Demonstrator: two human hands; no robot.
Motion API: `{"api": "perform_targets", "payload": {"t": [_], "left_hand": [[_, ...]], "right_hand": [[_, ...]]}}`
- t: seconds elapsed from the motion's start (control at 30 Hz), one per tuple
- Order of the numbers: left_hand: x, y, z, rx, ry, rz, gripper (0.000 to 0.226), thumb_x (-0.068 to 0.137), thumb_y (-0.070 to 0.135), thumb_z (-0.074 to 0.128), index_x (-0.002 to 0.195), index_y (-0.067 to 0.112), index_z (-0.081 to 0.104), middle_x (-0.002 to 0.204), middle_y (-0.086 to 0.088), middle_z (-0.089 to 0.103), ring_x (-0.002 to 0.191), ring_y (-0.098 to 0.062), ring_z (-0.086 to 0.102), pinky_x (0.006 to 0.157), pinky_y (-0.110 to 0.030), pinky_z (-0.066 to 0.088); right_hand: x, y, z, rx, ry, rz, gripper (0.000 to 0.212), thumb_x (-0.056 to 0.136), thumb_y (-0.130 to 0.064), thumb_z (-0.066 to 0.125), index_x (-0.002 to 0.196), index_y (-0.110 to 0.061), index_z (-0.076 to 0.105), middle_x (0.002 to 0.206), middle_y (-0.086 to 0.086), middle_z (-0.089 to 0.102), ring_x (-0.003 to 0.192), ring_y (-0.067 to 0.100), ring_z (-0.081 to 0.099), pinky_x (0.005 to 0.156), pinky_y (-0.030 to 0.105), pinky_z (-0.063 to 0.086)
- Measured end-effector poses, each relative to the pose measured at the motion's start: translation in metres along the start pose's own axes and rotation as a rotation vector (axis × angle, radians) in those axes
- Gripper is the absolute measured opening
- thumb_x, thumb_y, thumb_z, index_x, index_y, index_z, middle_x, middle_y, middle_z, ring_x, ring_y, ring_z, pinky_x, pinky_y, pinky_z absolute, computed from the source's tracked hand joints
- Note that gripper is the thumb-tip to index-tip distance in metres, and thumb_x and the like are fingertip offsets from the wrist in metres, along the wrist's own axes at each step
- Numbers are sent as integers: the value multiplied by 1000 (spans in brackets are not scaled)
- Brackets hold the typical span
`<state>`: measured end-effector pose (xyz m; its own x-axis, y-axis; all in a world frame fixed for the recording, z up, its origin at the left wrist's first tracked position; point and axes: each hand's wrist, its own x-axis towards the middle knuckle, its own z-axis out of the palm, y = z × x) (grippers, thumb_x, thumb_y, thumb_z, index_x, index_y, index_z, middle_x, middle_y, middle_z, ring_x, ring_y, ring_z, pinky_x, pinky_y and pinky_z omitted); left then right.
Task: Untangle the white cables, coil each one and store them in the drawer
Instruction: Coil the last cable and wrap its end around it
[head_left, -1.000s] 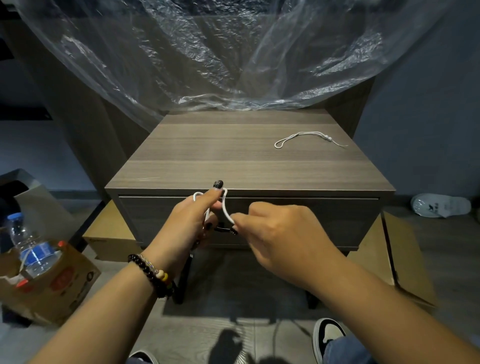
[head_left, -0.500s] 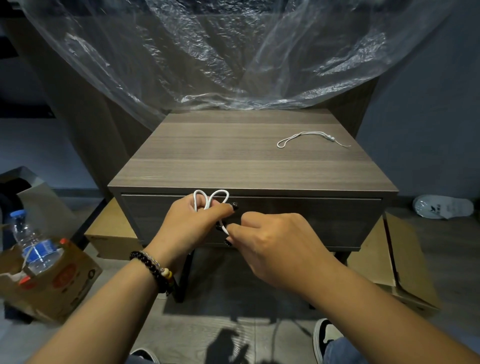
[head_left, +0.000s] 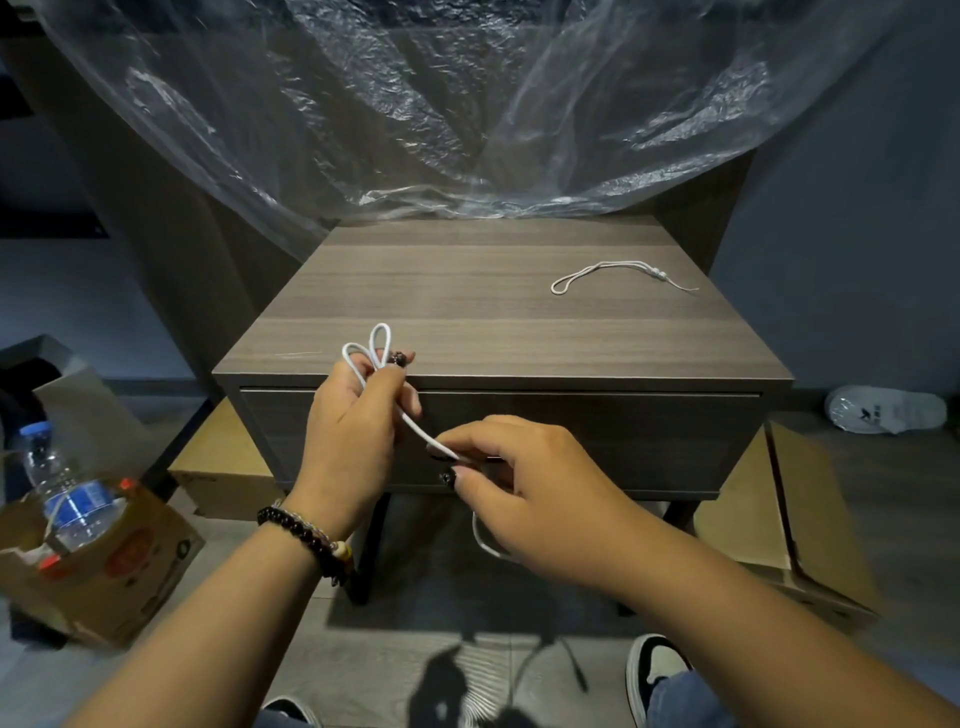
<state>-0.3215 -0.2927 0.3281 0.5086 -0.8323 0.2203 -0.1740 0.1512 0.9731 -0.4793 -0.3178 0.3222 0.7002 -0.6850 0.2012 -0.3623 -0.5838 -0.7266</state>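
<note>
left hand (head_left: 353, 426): grips looped white cable (head_left: 410, 421) | right hand (head_left: 524, 488): pinches cable's tail | drawer (head_left: 597, 441): closed

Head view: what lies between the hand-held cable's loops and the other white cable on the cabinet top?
Only bare wood-grain cabinet top separates the held cable in the left hand from the lying cable.

On the nightstand (head_left: 467, 312), toward its back right — 1 cable (head_left: 613, 273). Before the closed drawer (head_left: 623, 441), another cable (head_left: 410, 421) between left hand (head_left: 353, 431) and right hand (head_left: 524, 488). Left, on the floor — a box (head_left: 114, 571) holding a bottle (head_left: 62, 493).
</note>
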Motion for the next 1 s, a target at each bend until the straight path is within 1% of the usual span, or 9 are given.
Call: {"api": "perform_targets", "payload": {"t": [0.07,0.13,0.23,0.5,0.57,0.67,0.73,0.83,1.0], "left_hand": [[-1,2,2,-89,-8,-1,17,96,19,44,106,13,57,62,4,58,65,-15,50,62,-27,41],[-2,5,3,-184,-19,-12,21,100,10,35,110,13,54,69,-1,58,66,-12,51,66,-24,42],[-4,7,3,-307,-15,-63,23,101,10,34,110,13,55,70,-1,60,67,-12,54,67,-26,43],[0,8,5,-537,85,-226,22,102,12,35,114,11,54,62,2,51,61,-9,56,68,-26,55],[-1,8,4,-557,65,-254,18,101,11,36,105,13,54,58,4,42,52,-7,47,55,-21,50],[-2,10,1,-563,-5,-298,13,98,11,40,95,14,53,55,5,27,41,-5,27,40,-16,25],[-2,10,-1,-535,-13,-312,9,96,12,46,90,17,49,55,5,24,42,-5,22,38,-16,18],[-2,10,-3,-515,-4,-309,21,94,15,53,81,24,39,54,5,22,41,-6,19,35,-16,16],[-5,16,-4,-467,4,-345,31,90,37,58,66,21,46,51,6,22,41,-7,18,41,-19,12]], "right_hand": [[0,-1,2,65,-36,72,20,94,-21,56,108,-30,66,93,-14,62,82,2,57,72,19,46],[0,-2,3,119,-63,119,16,94,-22,55,101,-30,66,89,-8,65,67,5,57,65,25,50],[1,-4,2,241,-118,182,14,97,-27,51,93,-32,63,84,6,67,47,5,48,51,28,43],[3,-4,3,226,-157,251,26,100,-29,44,93,-26,69,91,19,67,42,4,40,47,24,35],[3,-5,4,246,-188,268,25,99,-28,46,92,-26,70,89,20,67,43,5,41,48,25,36],[3,-6,5,238,-232,275,25,99,-28,47,95,-24,72,78,12,63,44,4,41,49,23,36],[2,-7,5,233,-250,273,25,99,-28,48,96,-24,72,77,6,61,43,2,41,47,18,37],[1,-9,7,224,-269,269,24,98,-28,48,97,-23,72,84,15,66,48,5,48,45,16,39],[1,-8,11,211,-299,276,21,98,-30,51,99,-26,71,90,16,69,55,16,56,50,22,46]]}}
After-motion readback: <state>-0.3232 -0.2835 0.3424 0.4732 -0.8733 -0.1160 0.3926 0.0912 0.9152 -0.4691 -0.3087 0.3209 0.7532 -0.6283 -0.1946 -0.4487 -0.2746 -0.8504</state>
